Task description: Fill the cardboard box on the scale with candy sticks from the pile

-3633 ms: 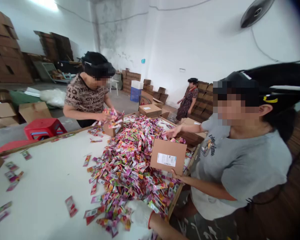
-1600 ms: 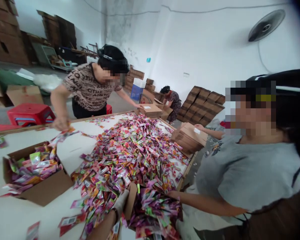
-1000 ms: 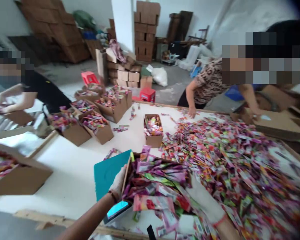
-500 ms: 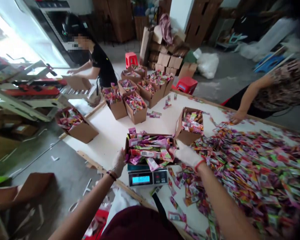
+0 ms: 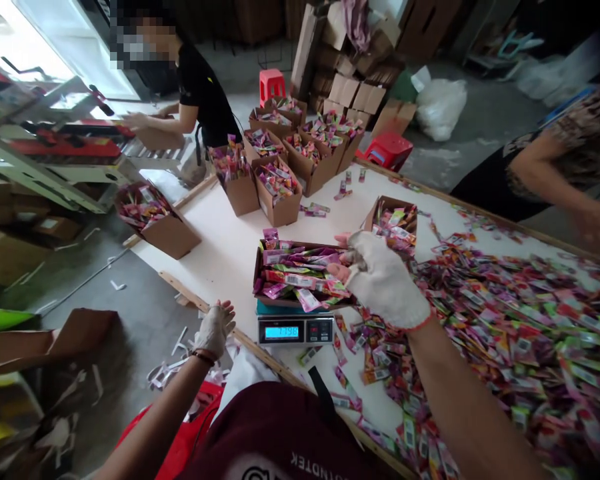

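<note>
A cardboard box (image 5: 258,280) heaped with colourful sachets rests on a digital scale (image 5: 296,329) at the table's near edge. My right hand (image 5: 380,277), in a white glove with the fingertips bare, hovers over the box's right end with the fingers curled; what they pinch, if anything, I cannot make out. My left hand (image 5: 215,328), also gloved, hangs off the table edge left of the scale, fingers spread and holding nothing. A big heap of loose sachets (image 5: 505,320) covers the table to the right.
Another filled box (image 5: 393,217) stands behind my right hand. Several more filled boxes (image 5: 280,180) cluster at the far corner, one (image 5: 155,223) at the left edge. A person in black works at a machine (image 5: 55,147). A co-worker's arm (image 5: 570,193) reaches in from the right.
My view swung from the co-workers to the scale. I set the full box on the scale, then both hands let go: the left dropped off the edge, the right rose above the box.
</note>
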`<action>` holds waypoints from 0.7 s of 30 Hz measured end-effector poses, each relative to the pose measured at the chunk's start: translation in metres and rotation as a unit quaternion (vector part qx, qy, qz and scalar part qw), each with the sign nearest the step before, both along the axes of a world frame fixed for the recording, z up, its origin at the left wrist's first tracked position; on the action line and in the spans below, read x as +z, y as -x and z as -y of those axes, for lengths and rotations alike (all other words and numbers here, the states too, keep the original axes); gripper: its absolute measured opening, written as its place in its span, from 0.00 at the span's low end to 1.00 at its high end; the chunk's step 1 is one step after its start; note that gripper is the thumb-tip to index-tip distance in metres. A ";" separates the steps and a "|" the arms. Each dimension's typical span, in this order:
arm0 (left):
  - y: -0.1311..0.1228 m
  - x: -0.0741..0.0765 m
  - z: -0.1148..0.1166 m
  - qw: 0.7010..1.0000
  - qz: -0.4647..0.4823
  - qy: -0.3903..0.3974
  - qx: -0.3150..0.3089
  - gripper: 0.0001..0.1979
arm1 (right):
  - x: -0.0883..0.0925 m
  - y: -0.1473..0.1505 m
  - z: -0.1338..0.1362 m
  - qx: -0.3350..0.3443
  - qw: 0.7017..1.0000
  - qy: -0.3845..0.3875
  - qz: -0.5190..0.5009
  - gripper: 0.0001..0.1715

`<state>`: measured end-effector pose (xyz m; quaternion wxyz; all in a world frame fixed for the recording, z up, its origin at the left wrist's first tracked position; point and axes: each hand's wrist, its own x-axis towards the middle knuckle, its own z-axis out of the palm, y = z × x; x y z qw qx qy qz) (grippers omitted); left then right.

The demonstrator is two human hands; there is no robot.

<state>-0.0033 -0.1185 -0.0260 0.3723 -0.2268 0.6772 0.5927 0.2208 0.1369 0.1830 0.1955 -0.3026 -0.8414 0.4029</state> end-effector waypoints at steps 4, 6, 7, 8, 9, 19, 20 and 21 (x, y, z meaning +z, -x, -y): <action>-0.007 -0.007 0.012 1.000 0.004 0.002 0.016 0.20 | 0.000 0.032 0.000 0.047 0.998 -0.048 0.012 0.31; -0.010 -0.010 0.018 1.000 0.007 0.004 0.023 0.20 | -0.002 0.046 0.001 0.065 0.995 -0.065 0.049 0.26; -0.011 -0.010 0.021 1.000 0.011 0.005 0.026 0.19 | -0.004 0.052 0.003 0.075 0.992 -0.072 0.069 0.24; -0.013 -0.010 0.023 0.999 0.015 0.005 0.028 0.19 | -0.005 0.056 0.004 0.084 0.990 -0.079 0.084 0.21; -0.014 -0.010 0.025 0.999 0.019 0.005 0.032 0.19 | -0.006 0.060 0.005 0.092 0.988 -0.084 0.093 0.19; -0.021 -0.015 0.021 1.000 0.013 0.007 0.017 0.20 | -0.011 0.035 -0.003 0.053 0.993 -0.073 0.078 0.08; -0.021 -0.014 0.017 1.000 -0.004 0.000 0.008 0.19 | -0.010 0.028 -0.002 0.061 0.989 -0.077 0.107 0.06; -0.021 -0.011 0.013 0.999 -0.034 -0.009 -0.006 0.19 | -0.009 0.022 0.000 0.076 0.983 -0.078 0.149 0.07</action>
